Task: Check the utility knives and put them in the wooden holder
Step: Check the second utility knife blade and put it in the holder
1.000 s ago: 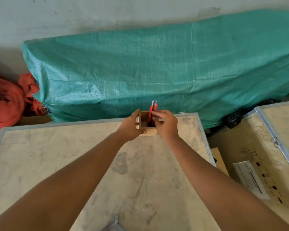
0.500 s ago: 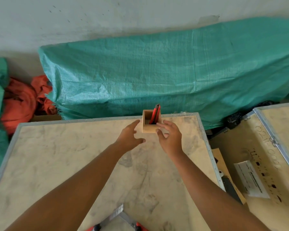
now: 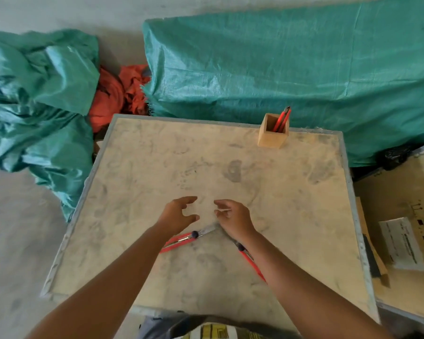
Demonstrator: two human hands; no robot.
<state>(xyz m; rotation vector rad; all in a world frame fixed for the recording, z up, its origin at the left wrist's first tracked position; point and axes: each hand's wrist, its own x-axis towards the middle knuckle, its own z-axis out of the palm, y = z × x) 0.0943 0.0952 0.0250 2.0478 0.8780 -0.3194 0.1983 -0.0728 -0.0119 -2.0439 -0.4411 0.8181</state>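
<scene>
At the 1 o'clock far corner of the dusty pale crate top (image 3: pixel 137 187), the square wooden holder (image 3: pixel 271 135) is seen upright with slim red utility knives (image 3: pixel 282 120) in it. Two more red-handled knives lie near the front: one (image 3: pixel 181 239) at the left hand's (image 3: pixel 175 215) 6 o'clock, one (image 3: pixel 249 259) partly hidden under the right forearm. Both hands hover spread and empty. The knives are judged light, rigid and slippery; the plastic handles, not the exposed blades, should be gripped.

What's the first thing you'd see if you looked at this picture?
Probably the big green tarp bulging behind the table. Next, the wooden holder at the table's far edge, with red utility knives poking out. Nearer, the empty left hand and right hand hover open above two more red knives lying flat.
</scene>
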